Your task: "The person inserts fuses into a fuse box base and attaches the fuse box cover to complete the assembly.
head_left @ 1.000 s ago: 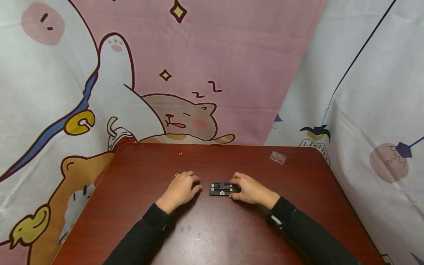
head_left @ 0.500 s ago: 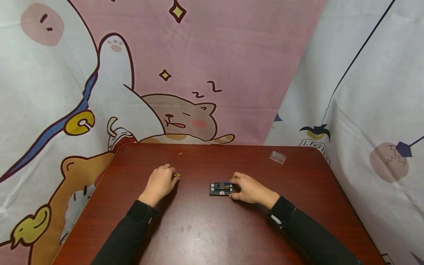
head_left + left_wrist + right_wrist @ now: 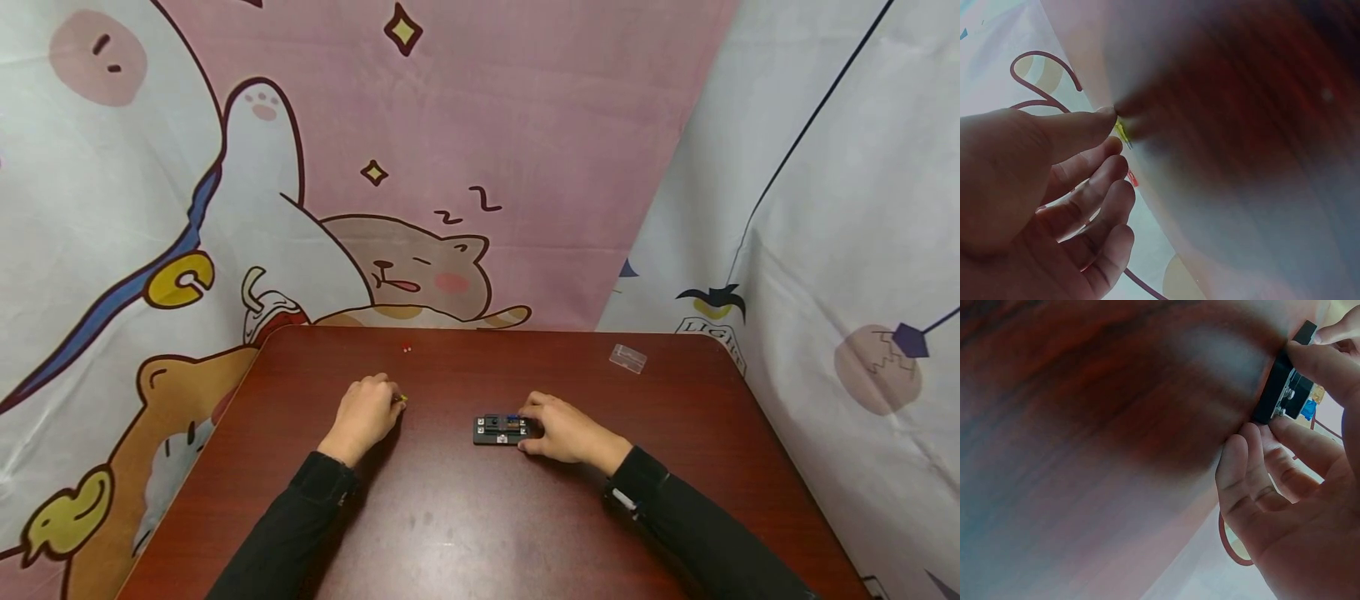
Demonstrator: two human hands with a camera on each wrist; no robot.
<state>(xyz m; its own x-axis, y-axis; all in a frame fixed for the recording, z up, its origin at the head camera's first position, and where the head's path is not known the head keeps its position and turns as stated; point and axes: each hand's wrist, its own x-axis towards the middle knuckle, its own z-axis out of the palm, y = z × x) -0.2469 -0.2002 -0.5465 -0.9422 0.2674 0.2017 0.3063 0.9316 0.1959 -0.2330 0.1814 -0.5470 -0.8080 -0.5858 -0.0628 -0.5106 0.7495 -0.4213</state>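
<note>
My left hand point(image 3: 367, 414), at the table's left half, pinches a small yellow blade fuse point(image 3: 403, 398) between thumb and forefinger. The left wrist view shows the fuse's metal prongs point(image 3: 1129, 144) pointing away from the thumb tip, while the other fingers stay loosely bent. My right hand point(image 3: 570, 431) grips the right end of a black fuse block point(image 3: 489, 430), with the thumb on one long side and fingers on the other. Screw terminals line the block. A blue fuse point(image 3: 1309, 410) and an orange-brown fuse point(image 3: 1318, 394) sit in it; my fingers hide its right end.
Red fuses point(image 3: 407, 347) lie near the back edge of the brown table point(image 3: 450, 517), beyond my left hand. A clear plastic cover point(image 3: 628, 358) lies at the back right. A cartoon-printed cloth point(image 3: 555, 167) hangs right behind the table.
My left hand has moved left, away from beside the fuse block, and its fingertips have closed on the yellow blade fuse. My right hand keeps its grip on the block, without moving.
</note>
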